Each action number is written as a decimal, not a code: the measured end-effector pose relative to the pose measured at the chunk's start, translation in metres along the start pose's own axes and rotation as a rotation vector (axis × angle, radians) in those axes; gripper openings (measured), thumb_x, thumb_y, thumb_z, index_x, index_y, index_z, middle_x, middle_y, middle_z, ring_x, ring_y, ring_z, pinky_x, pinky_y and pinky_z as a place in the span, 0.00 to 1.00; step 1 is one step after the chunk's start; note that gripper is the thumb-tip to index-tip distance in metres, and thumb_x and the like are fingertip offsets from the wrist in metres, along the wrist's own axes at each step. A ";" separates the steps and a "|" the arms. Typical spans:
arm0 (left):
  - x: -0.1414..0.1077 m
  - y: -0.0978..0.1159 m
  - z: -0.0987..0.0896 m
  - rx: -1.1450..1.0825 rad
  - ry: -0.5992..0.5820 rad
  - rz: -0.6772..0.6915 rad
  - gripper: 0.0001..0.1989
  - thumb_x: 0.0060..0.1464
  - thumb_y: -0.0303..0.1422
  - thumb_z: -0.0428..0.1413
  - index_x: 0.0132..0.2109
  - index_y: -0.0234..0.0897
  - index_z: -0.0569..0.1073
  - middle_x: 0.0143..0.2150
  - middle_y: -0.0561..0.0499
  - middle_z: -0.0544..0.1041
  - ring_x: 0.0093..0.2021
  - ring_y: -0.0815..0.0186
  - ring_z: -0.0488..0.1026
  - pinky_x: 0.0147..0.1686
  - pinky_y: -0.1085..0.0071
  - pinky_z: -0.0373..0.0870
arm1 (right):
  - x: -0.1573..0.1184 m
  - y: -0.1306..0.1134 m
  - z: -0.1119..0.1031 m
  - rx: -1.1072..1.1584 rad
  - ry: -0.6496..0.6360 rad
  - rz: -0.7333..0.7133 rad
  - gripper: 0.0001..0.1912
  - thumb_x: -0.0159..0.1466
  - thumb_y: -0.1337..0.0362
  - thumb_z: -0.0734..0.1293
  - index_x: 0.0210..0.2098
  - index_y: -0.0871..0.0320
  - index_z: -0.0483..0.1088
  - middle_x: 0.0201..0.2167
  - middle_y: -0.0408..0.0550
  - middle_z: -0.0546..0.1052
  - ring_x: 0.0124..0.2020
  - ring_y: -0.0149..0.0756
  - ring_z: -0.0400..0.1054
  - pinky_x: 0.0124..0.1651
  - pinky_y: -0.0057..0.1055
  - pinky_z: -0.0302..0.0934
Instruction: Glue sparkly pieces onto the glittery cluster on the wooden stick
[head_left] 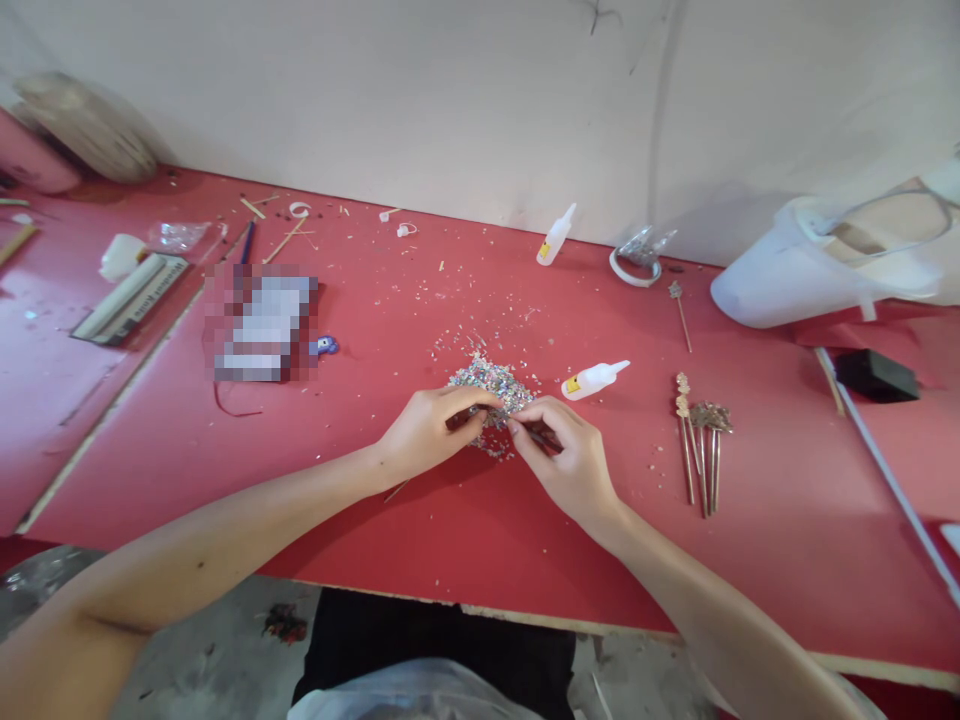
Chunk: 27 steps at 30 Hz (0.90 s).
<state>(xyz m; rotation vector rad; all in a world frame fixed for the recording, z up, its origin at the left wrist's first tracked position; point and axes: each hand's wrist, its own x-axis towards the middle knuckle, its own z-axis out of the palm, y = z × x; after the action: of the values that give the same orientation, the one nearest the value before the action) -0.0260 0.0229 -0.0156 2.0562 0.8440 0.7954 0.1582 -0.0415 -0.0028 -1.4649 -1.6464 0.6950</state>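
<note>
My left hand (435, 432) and my right hand (568, 455) meet over a heap of small glittering stones (484, 375) on the red table. Thumb and forefinger are pinched together on each hand, the fingertips almost touching. Whatever lies between them is too small and too covered to make out. Below my left wrist the tip of a thin stick (396, 490) shows; I cannot tell whether it is held. Just beyond my right hand a small white glue bottle (592, 381) with a pointed nozzle lies on its side.
Several metallic hair sticks (705, 460) with ornate heads lie at right, a single one (681, 315) behind them. Another glue bottle (556, 236) is near the wall. A translucent bucket (780, 265) lies tipped at far right. Leftward are a blurred-out flat object (268, 328) and a knife box (131, 300).
</note>
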 end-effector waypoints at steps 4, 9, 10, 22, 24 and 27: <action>0.000 0.000 0.000 -0.006 0.001 -0.009 0.09 0.55 0.23 0.53 0.41 0.38 0.74 0.36 0.54 0.79 0.29 0.74 0.73 0.31 0.79 0.69 | 0.000 0.001 0.000 0.009 -0.006 0.025 0.02 0.62 0.68 0.64 0.32 0.56 0.68 0.30 0.45 0.71 0.29 0.32 0.68 0.31 0.28 0.65; 0.000 0.001 -0.001 -0.004 -0.013 -0.048 0.08 0.55 0.24 0.54 0.41 0.38 0.73 0.33 0.55 0.78 0.26 0.74 0.71 0.28 0.79 0.67 | 0.000 0.001 0.000 0.012 -0.004 0.034 0.02 0.62 0.67 0.64 0.32 0.56 0.68 0.31 0.45 0.72 0.29 0.32 0.68 0.32 0.28 0.65; 0.000 0.002 -0.001 -0.005 -0.017 -0.055 0.07 0.55 0.25 0.54 0.41 0.38 0.73 0.33 0.55 0.78 0.26 0.74 0.71 0.28 0.79 0.67 | 0.000 0.001 0.000 0.010 -0.004 0.033 0.02 0.62 0.67 0.64 0.32 0.56 0.68 0.31 0.45 0.72 0.29 0.32 0.68 0.31 0.28 0.65; -0.001 0.002 0.002 -0.034 0.006 -0.109 0.08 0.53 0.26 0.54 0.42 0.38 0.71 0.31 0.55 0.76 0.25 0.75 0.70 0.28 0.79 0.68 | -0.002 0.001 0.002 -0.004 -0.003 0.042 0.01 0.61 0.67 0.64 0.32 0.56 0.68 0.30 0.46 0.72 0.29 0.32 0.68 0.31 0.28 0.64; -0.002 0.001 0.002 -0.015 0.002 -0.090 0.08 0.54 0.26 0.54 0.42 0.38 0.71 0.31 0.55 0.76 0.25 0.75 0.69 0.28 0.79 0.68 | -0.002 0.001 0.002 -0.006 -0.007 0.047 0.02 0.61 0.67 0.64 0.32 0.56 0.68 0.30 0.46 0.72 0.29 0.32 0.68 0.31 0.28 0.64; -0.002 0.001 0.001 0.000 -0.003 -0.059 0.07 0.54 0.25 0.53 0.40 0.38 0.72 0.32 0.55 0.76 0.25 0.75 0.69 0.28 0.79 0.68 | -0.001 0.000 0.001 0.000 -0.011 0.065 0.02 0.61 0.67 0.64 0.32 0.56 0.68 0.29 0.46 0.73 0.28 0.32 0.68 0.31 0.28 0.65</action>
<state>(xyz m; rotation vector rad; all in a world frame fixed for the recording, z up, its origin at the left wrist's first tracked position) -0.0258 0.0204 -0.0160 2.0232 0.8986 0.7600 0.1572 -0.0427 -0.0041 -1.5232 -1.6125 0.7404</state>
